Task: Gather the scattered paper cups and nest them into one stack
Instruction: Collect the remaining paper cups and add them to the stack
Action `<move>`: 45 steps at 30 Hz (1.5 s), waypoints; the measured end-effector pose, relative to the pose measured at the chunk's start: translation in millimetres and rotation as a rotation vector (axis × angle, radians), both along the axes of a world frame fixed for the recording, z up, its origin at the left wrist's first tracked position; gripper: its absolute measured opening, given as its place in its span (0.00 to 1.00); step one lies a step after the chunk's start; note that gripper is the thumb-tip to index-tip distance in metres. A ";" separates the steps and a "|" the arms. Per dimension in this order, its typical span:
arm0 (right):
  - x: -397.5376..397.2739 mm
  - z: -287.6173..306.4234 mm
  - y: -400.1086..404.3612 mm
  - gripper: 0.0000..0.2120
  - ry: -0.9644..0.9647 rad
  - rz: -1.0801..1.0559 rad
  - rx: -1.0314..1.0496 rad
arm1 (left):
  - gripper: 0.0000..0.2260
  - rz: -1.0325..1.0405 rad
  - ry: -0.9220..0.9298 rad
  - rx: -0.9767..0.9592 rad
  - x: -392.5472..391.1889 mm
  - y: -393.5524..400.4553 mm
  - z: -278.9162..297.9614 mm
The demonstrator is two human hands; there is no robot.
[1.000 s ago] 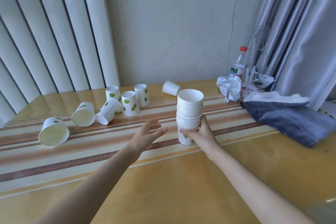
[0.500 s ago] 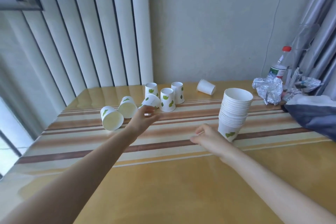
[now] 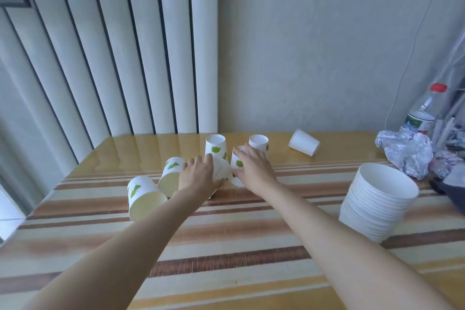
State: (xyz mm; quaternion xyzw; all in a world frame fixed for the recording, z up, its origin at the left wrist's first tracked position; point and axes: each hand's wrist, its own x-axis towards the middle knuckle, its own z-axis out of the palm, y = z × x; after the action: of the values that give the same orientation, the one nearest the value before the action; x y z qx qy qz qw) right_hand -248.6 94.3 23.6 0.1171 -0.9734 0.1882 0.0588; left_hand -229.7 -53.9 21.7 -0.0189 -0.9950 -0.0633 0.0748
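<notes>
A tall nested stack of white paper cups [image 3: 377,199] stands at the right of the table. My left hand [image 3: 198,176] curls round a tipped cup [image 3: 222,168] near the table's middle. Beside it, my right hand [image 3: 254,168] grips an upside-down leaf-print cup [image 3: 237,165] from above. Behind them stand two more upside-down cups [image 3: 215,145] [image 3: 259,142]. Two cups lie on their sides to the left [image 3: 171,173] [image 3: 143,196], mouths toward me. A plain cup [image 3: 303,142] lies on its side at the back right.
The striped table [image 3: 226,239] meets a wall and vertical blinds at the back. Crumpled foil [image 3: 405,151], a red-capped plastic bottle [image 3: 422,113] and a dark cloth [image 3: 450,189] crowd the back right corner, close behind the stack.
My right hand left the stack and reached forward to the upside-down cup. My left hand moved onto the tipped cup. The view swung left and closer, putting the stack at the right.
</notes>
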 end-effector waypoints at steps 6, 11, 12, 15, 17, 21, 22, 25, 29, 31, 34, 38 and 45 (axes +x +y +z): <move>9.6 1.8 2.5 0.26 0.137 -0.097 -0.029 | 0.22 0.052 0.044 -0.009 1.6 11.4 -7.1; 43.4 10.8 6.9 0.24 0.020 -0.203 0.010 | 0.25 0.074 0.089 0.301 33.1 15.0 2.6; 53.1 11.9 9.2 0.23 -0.021 -0.239 0.021 | 0.26 0.073 0.093 0.370 40.8 13.4 6.5; 79.6 20.2 17.8 0.26 -0.102 -0.311 -0.064 | 0.28 0.057 0.102 0.559 63.5 10.4 24.2; 97.7 38.4 22.3 0.28 -0.102 -0.329 -0.298 | 0.29 0.038 0.128 0.689 78.5 11.6 42.1; 136.0 99.1 43.1 0.30 -0.112 -0.196 -0.697 | 0.31 -0.037 0.202 0.945 102.1 20.3 87.1; 144.9 114.0 52.7 0.30 -0.079 -0.157 -0.760 | 0.32 -0.053 0.216 1.004 107.6 24.7 98.0; 169.5 149.9 88.9 0.24 0.090 -0.151 -0.885 | 0.31 -0.132 0.210 1.118 124.8 45.3 121.7; 192.1 158.9 146.8 0.22 0.176 -0.202 -0.969 | 0.29 -0.255 0.162 1.176 142.2 82.0 130.3; 197.8 147.5 167.4 0.22 0.156 -0.235 -0.989 | 0.30 -0.283 0.132 1.187 144.8 97.1 127.1; 195.6 125.9 185.3 0.27 0.151 -0.297 -0.986 | 0.29 -0.311 0.104 1.203 146.0 114.3 124.2; 187.2 106.9 190.7 0.30 0.102 -0.249 -1.025 | 0.29 -0.344 0.098 1.245 147.4 129.9 126.8; 174.6 100.5 190.5 0.30 0.068 -0.192 -1.006 | 0.27 -0.384 0.123 1.306 144.4 144.7 134.2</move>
State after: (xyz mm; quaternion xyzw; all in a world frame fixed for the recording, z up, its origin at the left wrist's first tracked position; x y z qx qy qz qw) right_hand -74.0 284.9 124.1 -0.0093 -0.7663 0.6230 0.1567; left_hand -85.3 90.8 155.9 -0.1495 -0.7258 -0.6616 0.1147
